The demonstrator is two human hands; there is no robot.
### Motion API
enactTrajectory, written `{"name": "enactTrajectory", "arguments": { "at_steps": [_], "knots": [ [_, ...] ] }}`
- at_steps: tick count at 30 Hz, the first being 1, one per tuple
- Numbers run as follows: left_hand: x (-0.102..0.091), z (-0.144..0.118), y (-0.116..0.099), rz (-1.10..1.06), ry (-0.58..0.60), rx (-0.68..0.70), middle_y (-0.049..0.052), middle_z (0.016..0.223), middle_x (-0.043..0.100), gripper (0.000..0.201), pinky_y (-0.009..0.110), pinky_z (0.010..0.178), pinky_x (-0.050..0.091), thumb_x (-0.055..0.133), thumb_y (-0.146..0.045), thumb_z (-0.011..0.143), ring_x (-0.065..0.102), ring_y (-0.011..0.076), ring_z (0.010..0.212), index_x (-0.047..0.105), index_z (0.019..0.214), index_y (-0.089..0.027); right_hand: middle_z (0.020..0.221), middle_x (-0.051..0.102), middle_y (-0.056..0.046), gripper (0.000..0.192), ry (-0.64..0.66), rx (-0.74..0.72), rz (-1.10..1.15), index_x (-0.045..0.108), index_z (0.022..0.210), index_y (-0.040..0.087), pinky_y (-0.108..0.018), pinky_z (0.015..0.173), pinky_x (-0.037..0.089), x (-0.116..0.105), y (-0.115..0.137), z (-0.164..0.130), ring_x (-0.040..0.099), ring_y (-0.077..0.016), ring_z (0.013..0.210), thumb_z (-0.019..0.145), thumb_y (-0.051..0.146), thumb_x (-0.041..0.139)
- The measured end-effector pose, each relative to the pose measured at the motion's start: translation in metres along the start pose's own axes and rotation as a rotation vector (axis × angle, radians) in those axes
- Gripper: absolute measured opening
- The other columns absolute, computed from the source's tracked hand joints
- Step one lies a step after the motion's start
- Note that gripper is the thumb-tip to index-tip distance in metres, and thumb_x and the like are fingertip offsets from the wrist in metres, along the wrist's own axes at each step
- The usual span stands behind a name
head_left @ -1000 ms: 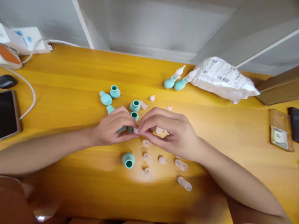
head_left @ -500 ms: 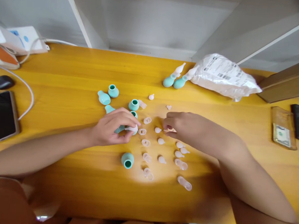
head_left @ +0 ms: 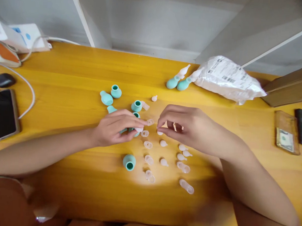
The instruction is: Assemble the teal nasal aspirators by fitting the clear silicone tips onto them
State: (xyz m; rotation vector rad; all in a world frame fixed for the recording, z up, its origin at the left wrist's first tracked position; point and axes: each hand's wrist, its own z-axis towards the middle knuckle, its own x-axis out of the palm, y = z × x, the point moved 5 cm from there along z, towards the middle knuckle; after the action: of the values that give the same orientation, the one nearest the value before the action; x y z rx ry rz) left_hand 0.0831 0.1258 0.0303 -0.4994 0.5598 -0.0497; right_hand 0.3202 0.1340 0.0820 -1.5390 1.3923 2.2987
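Nearest on the yellow counter (head_left: 68, 189) lies a clear silicone cap (head_left: 187, 186) on its side, and left of it a pair of clear caps (head_left: 149, 175) touching each other. A little farther stands a teal rubber bulb (head_left: 129, 161) with its open mouth facing up, and to its right a loose row of small translucent tips (head_left: 163, 162) and caps runs toward the hands.

The left hand (head_left: 113, 128) rests on the counter with its fingers closed around a teal bulb with a clear cap (head_left: 137, 129) at its mouth; only the bulb's end and the cap show past the fingertips. The right hand (head_left: 183, 126) hovers just right of it, thumb and forefinger pinched together near a small clear tip (head_left: 160, 132); whether they grip that tip or only touch it is not clear. A further small pale piece shows between its curled fingers. The two hands are near each other but apart, with a clear cap (head_left: 150, 121) between them.

Beyond the left hand, several more teal bulbs (head_left: 116, 91) stand or lie in a loose group. Farther right, two assembled bulbs with white tips (head_left: 179, 81) lie side by side, just beside a crumpled white plastic bag (head_left: 226, 80). At the left edge sit a dark phone (head_left: 1, 115), a black mouse (head_left: 4, 80) and a white cable (head_left: 28, 86). At the right edge lies a clear case holding a banknote (head_left: 286, 133).
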Motion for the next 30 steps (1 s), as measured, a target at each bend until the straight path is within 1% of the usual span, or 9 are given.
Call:
{"name": "enactTrajectory", "arguments": {
  "at_steps": [4, 8, 11, 14, 17, 19, 22, 24, 30],
  "knots": [
    [0.0, -0.002, 0.003, -0.018, 0.009, -0.012, 0.01, 0.118, 0.091, 0.028, 0.03, 0.088, 0.072, 0.085, -0.016, 0.104, 0.089, 0.0206, 0.101, 0.075, 0.13, -0.021, 0.103, 0.08, -0.004, 0.002, -0.163, -0.074, 0.221, 0.081, 0.107, 0.021, -0.025, 0.061, 0.053, 0.007, 0.008, 0.008, 0.067, -0.0109, 0.069, 0.107, 0.022, 0.083],
    [-0.001, -0.004, 0.006, -0.036, -0.009, -0.006, 0.009, 0.11, 0.092, 0.028, 0.031, 0.087, 0.071, 0.088, -0.021, 0.103, 0.09, 0.0215, 0.099, 0.073, 0.127, -0.021, 0.105, 0.085, -0.004, 0.005, -0.29, -0.12, 0.286, 0.084, 0.104, 0.021, -0.023, 0.056, 0.052, 0.022, 0.012, 0.011, 0.065, -0.0083, 0.064, 0.104, 0.02, 0.088],
    [-0.001, -0.004, 0.007, -0.035, -0.01, -0.005, 0.009, 0.11, 0.092, 0.028, 0.032, 0.087, 0.07, 0.089, -0.021, 0.103, 0.09, 0.0219, 0.099, 0.072, 0.125, -0.021, 0.109, 0.085, -0.006, 0.006, -0.346, -0.149, 0.288, 0.087, 0.107, 0.022, -0.025, 0.058, 0.057, 0.029, 0.014, 0.011, 0.073, -0.0116, 0.073, 0.103, 0.02, 0.09],
    [-0.001, -0.004, 0.008, -0.037, -0.011, -0.012, 0.009, 0.111, 0.092, 0.025, 0.031, 0.088, 0.069, 0.087, -0.022, 0.104, 0.091, 0.0211, 0.099, 0.071, 0.124, -0.022, 0.111, 0.084, -0.007, 0.008, -0.374, -0.179, 0.247, 0.088, 0.11, 0.023, -0.028, 0.071, 0.067, 0.029, 0.015, 0.01, 0.079, -0.0154, 0.083, 0.102, 0.02, 0.09],
    [-0.002, -0.004, 0.007, -0.038, -0.026, -0.01, 0.007, 0.11, 0.092, 0.025, 0.031, 0.087, 0.069, 0.087, -0.024, 0.105, 0.091, 0.0205, 0.098, 0.071, 0.125, -0.023, 0.112, 0.083, -0.007, 0.013, -0.374, -0.199, 0.222, 0.09, 0.113, 0.024, -0.031, 0.078, 0.069, 0.027, 0.016, 0.009, 0.079, -0.0161, 0.085, 0.101, 0.019, 0.091],
    [-0.002, -0.004, 0.007, -0.037, -0.026, -0.016, 0.008, 0.11, 0.092, 0.025, 0.032, 0.087, 0.069, 0.087, -0.026, 0.105, 0.091, 0.0207, 0.098, 0.071, 0.125, -0.024, 0.114, 0.083, -0.007, 0.015, -0.363, -0.191, 0.227, 0.09, 0.115, 0.025, -0.029, 0.071, 0.066, 0.027, 0.016, 0.009, 0.074, -0.0139, 0.077, 0.101, 0.021, 0.091],
    [-0.002, -0.004, 0.008, -0.039, -0.022, -0.027, 0.007, 0.111, 0.092, 0.025, 0.033, 0.086, 0.07, 0.086, -0.027, 0.106, 0.091, 0.021, 0.098, 0.072, 0.126, -0.025, 0.112, 0.082, -0.006, 0.01, -0.358, -0.149, 0.263, 0.088, 0.113, 0.026, -0.026, 0.054, 0.054, 0.027, 0.014, 0.01, 0.058, -0.0086, 0.06, 0.103, 0.025, 0.09],
    [-0.002, -0.004, 0.008, -0.043, -0.025, -0.028, 0.006, 0.109, 0.092, 0.024, 0.032, 0.086, 0.07, 0.086, -0.027, 0.106, 0.091, 0.0203, 0.097, 0.072, 0.126, -0.025, 0.111, 0.082, -0.005, 0.01, -0.366, -0.12, 0.288, 0.086, 0.111, 0.024, -0.025, 0.049, 0.049, 0.029, 0.012, 0.011, 0.049, -0.0068, 0.056, 0.103, 0.026, 0.09],
    [-0.001, -0.003, 0.007, -0.051, -0.042, -0.021, 0.005, 0.108, 0.092, 0.024, 0.03, 0.086, 0.07, 0.087, -0.027, 0.106, 0.091, 0.019, 0.096, 0.072, 0.125, -0.025, 0.112, 0.079, -0.006, 0.016, -0.361, -0.118, 0.301, 0.083, 0.113, 0.023, -0.024, 0.05, 0.047, 0.032, 0.009, 0.012, 0.049, -0.0059, 0.059, 0.101, 0.028, 0.093]
  ]
}}
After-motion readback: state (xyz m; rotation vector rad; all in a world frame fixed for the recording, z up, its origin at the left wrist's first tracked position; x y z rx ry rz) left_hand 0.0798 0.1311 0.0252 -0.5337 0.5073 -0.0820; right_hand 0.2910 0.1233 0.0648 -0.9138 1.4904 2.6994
